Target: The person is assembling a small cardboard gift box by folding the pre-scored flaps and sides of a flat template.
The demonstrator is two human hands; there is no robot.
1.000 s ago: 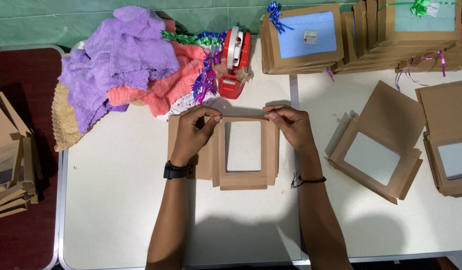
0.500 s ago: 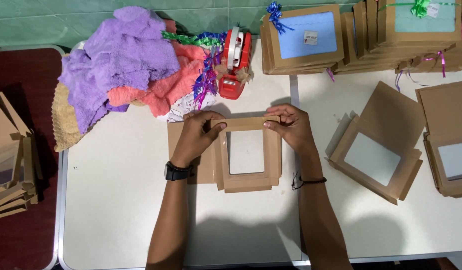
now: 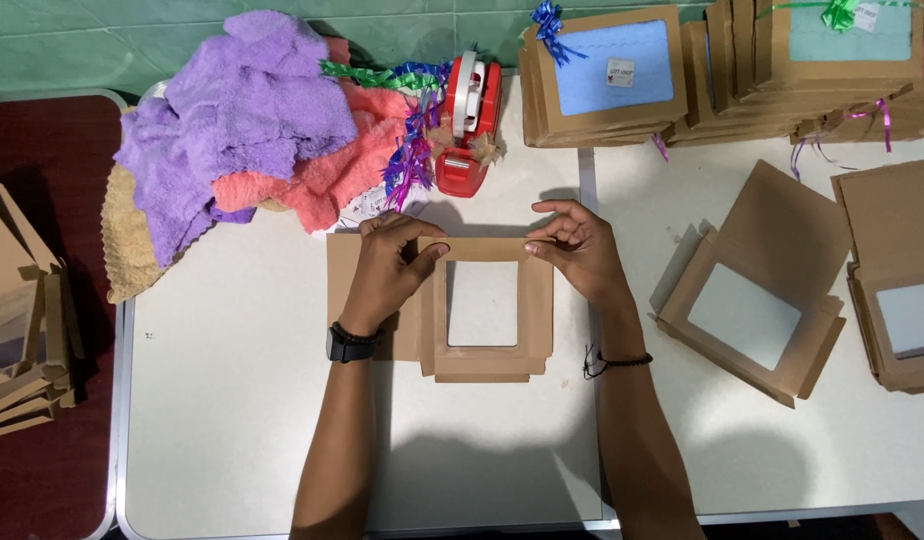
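Observation:
A flat brown cardboard box blank with a rectangular window (image 3: 487, 355) lies on the white table (image 3: 232, 400) in front of me. My left hand (image 3: 387, 270) rests on its left side, thumb pressing the top left corner of the frame. My right hand (image 3: 577, 250) pinches the top right corner of the frame between thumb and fingers. A black watch is on my left wrist and a thin black band on my right.
A pile of purple, coral and beige towels (image 3: 242, 120) lies at the back left beside shiny ribbons (image 3: 412, 130) and a red tape dispenser (image 3: 467, 120). Stacked finished window boxes (image 3: 602, 80) stand at the back right. An open window box (image 3: 752, 290) and more lie right. Cardboard blanks (image 3: 22, 330) lean left.
Both hands have pressed the top flap of the box blank down and slid slightly apart along its upper edge; the blank now lies flatter on the table.

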